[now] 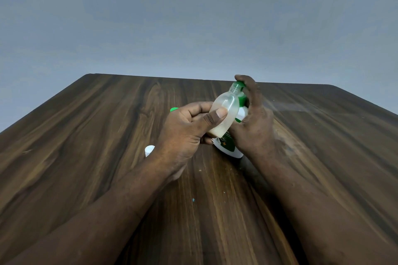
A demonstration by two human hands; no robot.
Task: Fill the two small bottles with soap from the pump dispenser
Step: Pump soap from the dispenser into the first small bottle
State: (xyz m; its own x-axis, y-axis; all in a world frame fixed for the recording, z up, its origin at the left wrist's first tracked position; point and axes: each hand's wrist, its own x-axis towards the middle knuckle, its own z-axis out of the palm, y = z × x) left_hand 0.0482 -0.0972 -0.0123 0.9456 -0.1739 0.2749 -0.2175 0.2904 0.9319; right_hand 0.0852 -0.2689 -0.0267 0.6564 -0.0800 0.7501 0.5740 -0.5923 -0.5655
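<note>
1. The left hand held 1 small translucent bottle, thumb pressed across its near face and the other fingers curled behind it, a firm closed hold.
2. That bottle was tilted, its open neck pointing up and to the right, its base low and toward the left hand.
3. Pale, creamy soap filled the lower part of the bottle; the upper part looked clear.
4. The bottle's neck sat right at the green pump head of the pump dispenser; whether the nozzle touched the opening could not be told.
5. The right hand was wrapped around the dispenser, with fingers reaching up over the pump head and the palm against the dispenser's right side, a closed hold on it.
6. The dispenser was white with a green label, and its base rested on the wooden table, just right of the table's middle.
7. A small white object lay on the table just left of the left wrist; what it was could not be told.
8. A green item showed just beyond the left hand's knuckles, mostly hidden.
9. Both forearms reached in from the near edge.
</note>
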